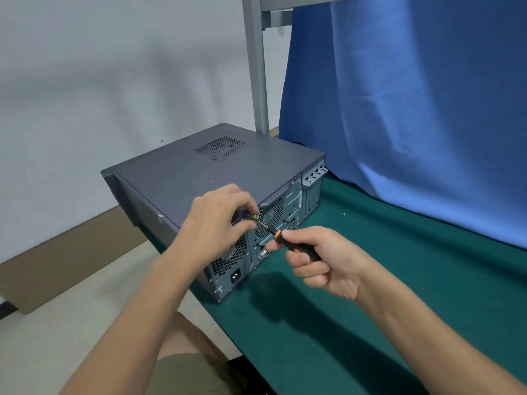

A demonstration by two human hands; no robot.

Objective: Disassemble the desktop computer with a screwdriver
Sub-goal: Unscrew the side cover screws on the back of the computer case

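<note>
Right fingers [302, 269] are curling tight around the black-and-orange handle of the screwdriver [277, 234], with the right hand [319, 260] gripping it just off the rear panel [225, 266]. The shaft's long axis is running up-left, tip toward the panel's top edge. Left fingers [242, 196] are curling in and pinching the shaft near the tip, which the left hand [216, 220] is hiding. The desktop computer [199, 172] is lying flat on the green table mat [370, 280], vented side up, rear facing the person, long axis heading away-left, 1 end overhanging the edge.
</note>
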